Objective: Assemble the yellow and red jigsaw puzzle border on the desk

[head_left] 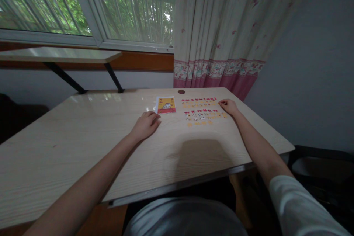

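Observation:
Small jigsaw puzzle pieces [204, 116] in red, yellow and white lie in several rows on the desk. At the right end of the upper rows is my right hand [229, 106], its thumb and fingertips pinched together on what looks like a small puzzle piece, mostly hidden by the fingers. A picture card [166, 105] with a white dog-like figure on yellow and red lies to the left of the rows. My left hand [145, 124] rests on the desk by the card's lower left corner, fingers loosely bent and apart from the thumb, holding nothing.
The light wooden desk [83, 143] spans the view, with a round cable hole [181, 92] near its back edge. A raised shelf [61, 56] on black supports stands at the back left. Behind are a window and a curtain [215, 37]; a dark chair [320, 162] is at the right.

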Demonstrator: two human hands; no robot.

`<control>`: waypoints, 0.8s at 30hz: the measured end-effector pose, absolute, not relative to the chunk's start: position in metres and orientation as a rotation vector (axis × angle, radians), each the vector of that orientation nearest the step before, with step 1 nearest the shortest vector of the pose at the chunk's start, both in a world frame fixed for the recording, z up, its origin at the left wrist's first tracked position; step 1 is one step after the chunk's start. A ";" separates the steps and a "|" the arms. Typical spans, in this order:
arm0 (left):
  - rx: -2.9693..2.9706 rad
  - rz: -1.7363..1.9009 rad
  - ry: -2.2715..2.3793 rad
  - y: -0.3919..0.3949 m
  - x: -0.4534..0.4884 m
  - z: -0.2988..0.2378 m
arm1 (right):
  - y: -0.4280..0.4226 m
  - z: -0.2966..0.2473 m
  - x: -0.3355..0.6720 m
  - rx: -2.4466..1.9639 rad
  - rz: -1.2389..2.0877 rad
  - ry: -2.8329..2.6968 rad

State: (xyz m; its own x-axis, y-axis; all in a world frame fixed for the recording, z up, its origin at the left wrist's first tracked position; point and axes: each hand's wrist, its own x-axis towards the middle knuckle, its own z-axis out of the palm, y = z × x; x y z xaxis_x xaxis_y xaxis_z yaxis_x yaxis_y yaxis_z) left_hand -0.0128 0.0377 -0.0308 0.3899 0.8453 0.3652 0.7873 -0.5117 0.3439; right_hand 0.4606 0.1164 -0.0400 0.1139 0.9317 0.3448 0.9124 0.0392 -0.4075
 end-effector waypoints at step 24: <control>2.756 0.297 1.449 0.008 -0.002 -0.008 | 0.041 -0.008 0.314 -1.130 0.015 -2.456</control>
State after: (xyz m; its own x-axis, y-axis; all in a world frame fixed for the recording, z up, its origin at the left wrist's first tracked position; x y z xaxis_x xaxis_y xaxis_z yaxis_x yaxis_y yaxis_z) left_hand -0.0019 0.0078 -0.0084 0.5530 0.8175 0.1612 0.8149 -0.5709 0.0999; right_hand 0.3139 0.0405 -0.0084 -0.5726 0.7258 0.3811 0.7212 0.6671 -0.1869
